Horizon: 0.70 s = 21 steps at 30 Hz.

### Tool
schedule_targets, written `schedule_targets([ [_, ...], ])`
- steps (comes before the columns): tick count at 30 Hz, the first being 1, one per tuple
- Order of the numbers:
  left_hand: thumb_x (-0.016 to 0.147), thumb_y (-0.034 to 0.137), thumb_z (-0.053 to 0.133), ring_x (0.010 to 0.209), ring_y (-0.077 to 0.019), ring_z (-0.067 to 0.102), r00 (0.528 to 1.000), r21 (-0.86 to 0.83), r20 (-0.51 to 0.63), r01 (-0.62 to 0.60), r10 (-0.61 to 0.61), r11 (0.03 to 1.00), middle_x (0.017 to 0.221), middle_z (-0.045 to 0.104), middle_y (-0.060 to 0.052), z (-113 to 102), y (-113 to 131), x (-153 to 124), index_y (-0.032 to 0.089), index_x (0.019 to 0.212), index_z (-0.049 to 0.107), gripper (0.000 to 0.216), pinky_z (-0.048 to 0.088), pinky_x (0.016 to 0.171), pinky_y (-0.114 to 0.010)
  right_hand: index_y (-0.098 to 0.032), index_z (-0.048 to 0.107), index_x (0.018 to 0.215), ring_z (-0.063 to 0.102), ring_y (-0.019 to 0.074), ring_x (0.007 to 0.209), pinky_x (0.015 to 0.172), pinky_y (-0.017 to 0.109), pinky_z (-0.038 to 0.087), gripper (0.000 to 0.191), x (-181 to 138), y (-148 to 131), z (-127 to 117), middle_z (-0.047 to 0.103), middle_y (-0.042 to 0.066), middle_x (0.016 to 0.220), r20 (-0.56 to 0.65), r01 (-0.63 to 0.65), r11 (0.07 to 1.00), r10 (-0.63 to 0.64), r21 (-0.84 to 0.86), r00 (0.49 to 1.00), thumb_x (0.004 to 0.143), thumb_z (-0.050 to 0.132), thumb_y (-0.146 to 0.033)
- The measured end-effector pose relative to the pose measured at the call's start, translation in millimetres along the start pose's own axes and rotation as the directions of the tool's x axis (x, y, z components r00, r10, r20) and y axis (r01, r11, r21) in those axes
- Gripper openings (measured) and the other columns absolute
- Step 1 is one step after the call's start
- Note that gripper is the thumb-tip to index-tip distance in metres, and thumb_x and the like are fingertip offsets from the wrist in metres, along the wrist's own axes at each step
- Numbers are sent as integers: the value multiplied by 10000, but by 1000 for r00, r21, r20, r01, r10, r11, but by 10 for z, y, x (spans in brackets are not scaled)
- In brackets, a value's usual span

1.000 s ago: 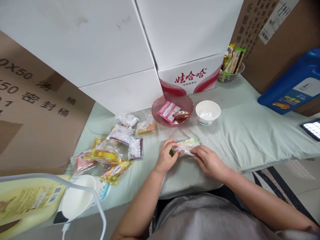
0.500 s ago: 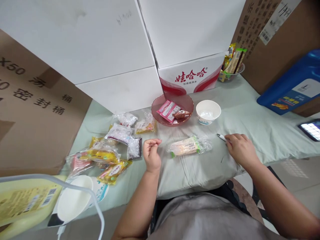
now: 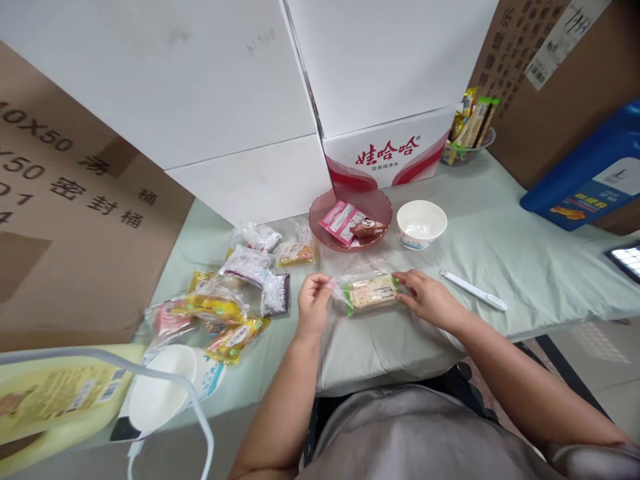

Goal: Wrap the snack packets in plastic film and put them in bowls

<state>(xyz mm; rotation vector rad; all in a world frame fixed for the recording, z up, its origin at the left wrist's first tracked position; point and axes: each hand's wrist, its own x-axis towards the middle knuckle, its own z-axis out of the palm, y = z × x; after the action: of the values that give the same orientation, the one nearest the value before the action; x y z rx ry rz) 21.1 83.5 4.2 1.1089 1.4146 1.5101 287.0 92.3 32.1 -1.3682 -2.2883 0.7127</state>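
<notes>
A clear-wrapped snack packet (image 3: 369, 292) with green ends lies on the pale green cloth (image 3: 510, 267) in front of me. My left hand (image 3: 313, 308) pinches its left end, fingers curled. My right hand (image 3: 427, 298) grips its right end. A thin white tool (image 3: 473, 290), like a small knife, lies on the cloth just right of my right hand, apart from it.
A pink dish (image 3: 350, 220) with small packets and a white paper bowl (image 3: 421, 223) stand behind the packet. Several wrapped snacks (image 3: 235, 293) lie at the left, with another white bowl (image 3: 160, 393) at the near left. White boxes (image 3: 380, 93) and brown cartons wall the back.
Both hands let go of the packet; my right hand carried the white tool to the right and set it down. Both hands have come back and hold the packet's ends.
</notes>
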Motion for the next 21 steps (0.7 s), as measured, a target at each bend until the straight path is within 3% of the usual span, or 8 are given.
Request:
schedule_targets([
  [3, 727, 226, 637, 734, -116, 604, 986, -94, -159, -62, 47, 994, 790, 630, 7, -44, 0, 56, 198, 808, 579, 104, 454, 692, -223, -174, 663, 1134, 609, 209, 876, 782, 349, 475, 303, -100, -113, -112, 675, 95, 959, 84, 137, 991, -136, -7, 987, 920, 449, -163],
  [6, 751, 206, 593, 754, -121, 610, 936, -57, -293, -219, 193, 974, 796, 615, 6, -87, 34, 81, 196, 823, 562, 79, 453, 685, -233, -217, 725, 939, 562, 221, 926, 858, 378, 420, 238, -251, -265, -268, 671, 58, 835, 228, 331, 943, -328, 24, 917, 869, 513, -134],
  [9, 818, 232, 575, 774, -141, 616, 858, 70, -306, -411, 412, 909, 805, 608, -4, -123, 77, 40, 198, 868, 552, 64, 472, 693, -270, -227, 724, 891, 568, 206, 886, 856, 368, 418, 141, -348, -386, -386, 670, 28, 781, 384, 346, 932, -360, 109, 850, 803, 624, -179],
  [11, 865, 265, 547, 791, -160, 625, 790, 173, -193, -556, 581, 813, 813, 623, -16, -123, 117, -30, 205, 914, 553, 78, 493, 716, -311, -212, 717, 967, 591, 184, 828, 783, 329, 447, 158, -342, -427, -403, 684, 36, 818, 401, 301, 944, -330, 135, 855, 849, 616, -240],
  [14, 892, 312, 513, 881, -204, 664, 622, 266, 185, -777, 760, 571, 885, 688, -46, -60, 208, -166, 219, 1016, 580, 169, 498, 776, -371, -181, 681, 1095, 624, 180, 855, 757, 314, 477, 262, -216, -428, -301, 699, 81, 942, 264, 295, 951, -309, 91, 914, 957, 464, -228],
  [17, 895, 360, 516, 1023, -235, 670, 470, 273, 549, -882, 691, 383, 979, 738, -57, 45, 301, -259, 222, 1103, 625, 273, 408, 952, -428, -174, 640, 1188, 593, 219, 1090, 927, 373, 469, 317, -10, -371, -92, 668, 117, 1158, 147, 371, 928, -364, -20, 919, 958, 421, -161],
  [19, 907, 385, 511, 985, -224, 680, 513, 354, 649, -858, 563, 373, 941, 750, -47, 89, 324, -264, 218, 1069, 665, 279, 306, 1051, -456, -167, 602, 1258, 503, 276, 1248, 1026, 446, 414, 347, 119, -313, 47, 595, 144, 1311, 133, 352, 926, -335, -139, 933, 925, 508, -194],
  [21, 915, 378, 513, 847, -200, 683, 655, 531, 622, -755, 428, 384, 828, 744, -32, 87, 305, -226, 213, 940, 700, 251, 252, 1084, -479, -154, 545, 1335, 449, 333, 1299, 1048, 509, 382, 496, 211, -255, 144, 534, 174, 1384, 149, 280, 929, -250, -243, 957, 862, 626, -281],
])
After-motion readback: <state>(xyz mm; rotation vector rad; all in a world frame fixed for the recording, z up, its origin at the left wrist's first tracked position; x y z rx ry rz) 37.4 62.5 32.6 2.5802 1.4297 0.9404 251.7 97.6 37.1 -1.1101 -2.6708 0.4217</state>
